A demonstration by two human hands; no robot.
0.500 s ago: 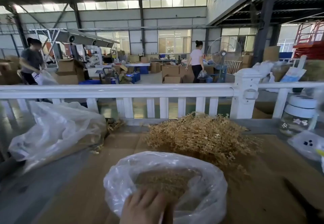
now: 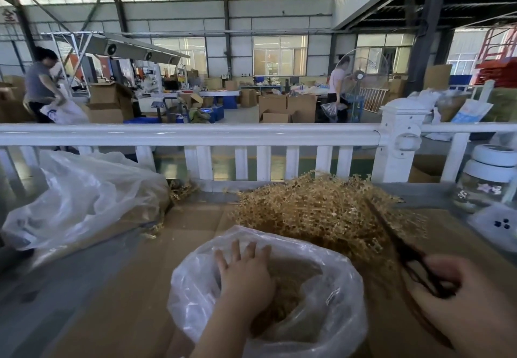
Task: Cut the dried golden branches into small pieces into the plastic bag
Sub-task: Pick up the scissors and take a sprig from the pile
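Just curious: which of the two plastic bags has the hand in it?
The near, upright plastic bag, holding cut pieces; the left hand reaches inside. The other bag lies slumped far left.

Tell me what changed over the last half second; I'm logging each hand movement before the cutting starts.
The left hand moved forward over the plastic bag, fingers spread above the cut pieces. The right hand came into view holding dark scissors, blades pointing at the golden branches. The bag, the branch pile and the crumpled bag at left stayed put.

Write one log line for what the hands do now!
left hand: open, in bag | right hand: holds scissors | branches: piled behind
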